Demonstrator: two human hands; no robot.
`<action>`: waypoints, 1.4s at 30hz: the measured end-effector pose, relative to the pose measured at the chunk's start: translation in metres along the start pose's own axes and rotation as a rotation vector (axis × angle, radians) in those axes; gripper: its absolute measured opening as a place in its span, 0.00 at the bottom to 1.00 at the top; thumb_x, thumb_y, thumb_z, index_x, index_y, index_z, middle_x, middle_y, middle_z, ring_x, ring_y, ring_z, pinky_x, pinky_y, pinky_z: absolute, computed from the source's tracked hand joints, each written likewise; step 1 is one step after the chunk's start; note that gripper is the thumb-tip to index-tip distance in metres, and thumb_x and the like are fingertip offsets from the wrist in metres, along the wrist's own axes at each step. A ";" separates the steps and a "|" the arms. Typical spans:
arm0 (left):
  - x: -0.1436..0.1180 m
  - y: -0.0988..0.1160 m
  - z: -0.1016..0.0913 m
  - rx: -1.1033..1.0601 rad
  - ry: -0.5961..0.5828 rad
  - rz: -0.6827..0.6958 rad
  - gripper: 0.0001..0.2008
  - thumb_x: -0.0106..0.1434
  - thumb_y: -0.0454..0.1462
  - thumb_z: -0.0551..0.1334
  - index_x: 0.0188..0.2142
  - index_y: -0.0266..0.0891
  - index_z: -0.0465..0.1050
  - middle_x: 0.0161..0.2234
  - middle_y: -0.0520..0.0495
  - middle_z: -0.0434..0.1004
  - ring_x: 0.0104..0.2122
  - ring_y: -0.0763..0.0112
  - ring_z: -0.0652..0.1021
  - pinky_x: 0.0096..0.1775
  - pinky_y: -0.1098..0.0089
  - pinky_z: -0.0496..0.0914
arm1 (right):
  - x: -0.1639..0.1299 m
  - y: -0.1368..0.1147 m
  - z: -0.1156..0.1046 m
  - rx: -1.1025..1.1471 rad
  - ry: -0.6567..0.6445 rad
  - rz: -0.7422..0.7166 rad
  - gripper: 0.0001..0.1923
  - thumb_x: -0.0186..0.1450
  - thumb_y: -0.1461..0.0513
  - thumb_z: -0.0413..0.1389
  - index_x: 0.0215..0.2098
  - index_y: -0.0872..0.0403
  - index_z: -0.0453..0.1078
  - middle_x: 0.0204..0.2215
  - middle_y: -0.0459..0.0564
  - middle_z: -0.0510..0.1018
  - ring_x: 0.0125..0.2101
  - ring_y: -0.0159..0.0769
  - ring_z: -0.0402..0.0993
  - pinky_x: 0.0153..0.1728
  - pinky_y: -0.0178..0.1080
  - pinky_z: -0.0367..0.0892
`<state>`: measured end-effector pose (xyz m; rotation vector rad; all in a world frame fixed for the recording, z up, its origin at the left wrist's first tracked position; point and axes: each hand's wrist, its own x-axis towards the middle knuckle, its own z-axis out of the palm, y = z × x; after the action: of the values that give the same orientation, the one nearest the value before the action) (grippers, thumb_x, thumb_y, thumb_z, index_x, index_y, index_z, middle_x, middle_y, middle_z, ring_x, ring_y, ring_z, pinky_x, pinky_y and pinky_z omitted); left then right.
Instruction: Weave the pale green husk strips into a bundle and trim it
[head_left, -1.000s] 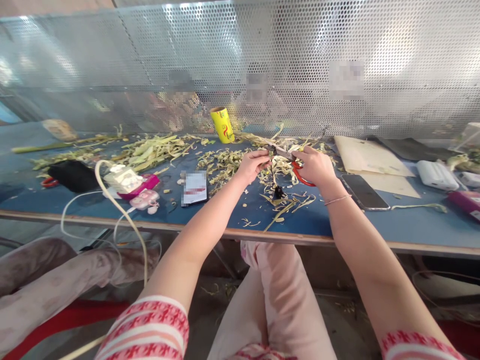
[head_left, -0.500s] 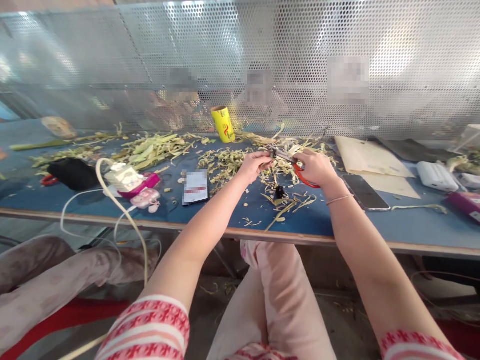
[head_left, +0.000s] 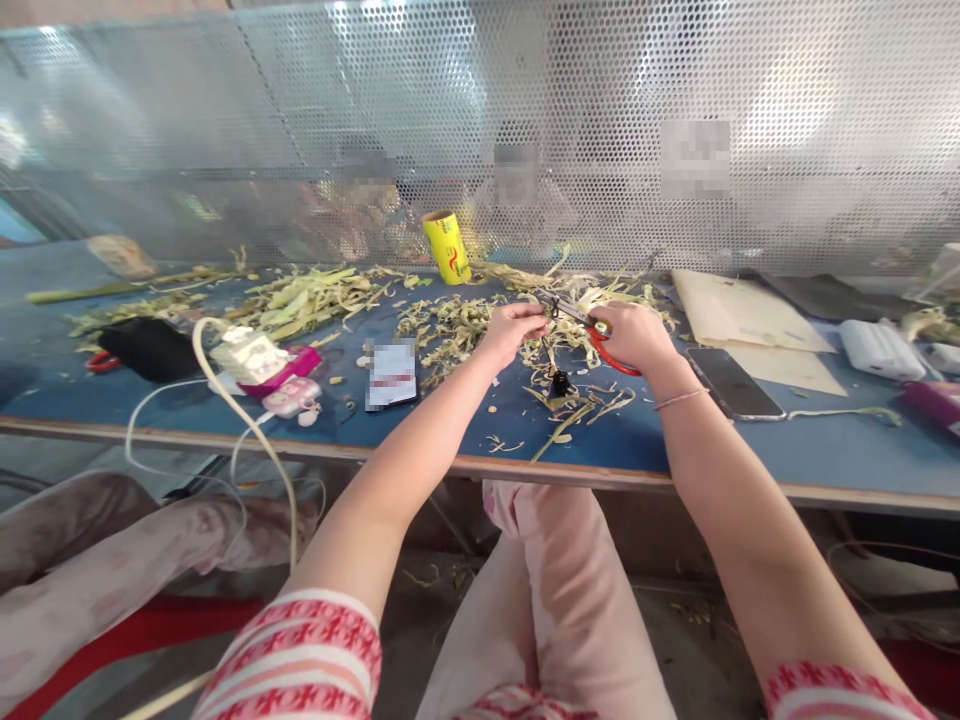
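Note:
My right hand (head_left: 637, 335) is closed round the orange handles of a pair of scissors (head_left: 606, 350). Their metal blades point left, to the fingertips of my left hand (head_left: 517, 330). Those fingers are pinched on a small, dark, cord-like piece (head_left: 553, 306), too small to make out fully. A thin dark strand runs down from there towards a black lump (head_left: 560, 383) on the table. Under and behind both hands lie pale, dry plant shreds (head_left: 457, 330). Whether the blades touch the dark piece cannot be told.
A yellow tube (head_left: 446, 248) stands behind the shreds. On the blue table (head_left: 480, 430) lie a card-like item (head_left: 391, 374), a phone (head_left: 733, 384), brown paper (head_left: 750, 318) and a power strip (head_left: 255, 360) with cables. A perforated metal screen (head_left: 480, 120) rises behind. Another person's legs (head_left: 150, 540) are at left.
Both hands stay in nearly the same place. The scissor blades look slightly shifted at the left fingertips, and the view has moved a little.

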<state>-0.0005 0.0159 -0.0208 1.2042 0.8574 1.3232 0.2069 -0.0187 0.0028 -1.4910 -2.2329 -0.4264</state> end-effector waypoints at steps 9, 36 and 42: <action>0.002 0.000 -0.001 -0.039 0.008 -0.024 0.08 0.51 0.27 0.64 0.34 0.32 0.74 0.25 0.51 0.78 0.24 0.78 0.77 0.36 0.70 0.74 | 0.004 0.008 0.008 0.210 0.054 0.077 0.16 0.56 0.63 0.53 0.42 0.54 0.76 0.37 0.53 0.80 0.37 0.41 0.73 0.36 0.38 0.65; 0.011 -0.013 -0.002 0.025 -0.091 0.087 0.11 0.53 0.25 0.61 0.36 0.37 0.70 0.29 0.52 0.74 0.31 0.77 0.76 0.43 0.69 0.71 | 0.013 -0.017 0.039 0.623 0.069 -0.005 0.15 0.61 0.59 0.54 0.46 0.56 0.69 0.40 0.55 0.73 0.36 0.36 0.72 0.40 0.41 0.69; 0.006 -0.010 0.000 0.291 -0.091 0.204 0.12 0.49 0.26 0.65 0.34 0.37 0.70 0.29 0.52 0.74 0.31 0.76 0.75 0.40 0.71 0.70 | 0.011 -0.027 0.035 0.712 0.129 0.138 0.20 0.56 0.52 0.60 0.42 0.55 0.68 0.34 0.51 0.75 0.31 0.35 0.71 0.36 0.39 0.69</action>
<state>0.0029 0.0235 -0.0292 1.6026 0.9013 1.3233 0.1724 -0.0037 -0.0222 -1.1698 -1.8673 0.2898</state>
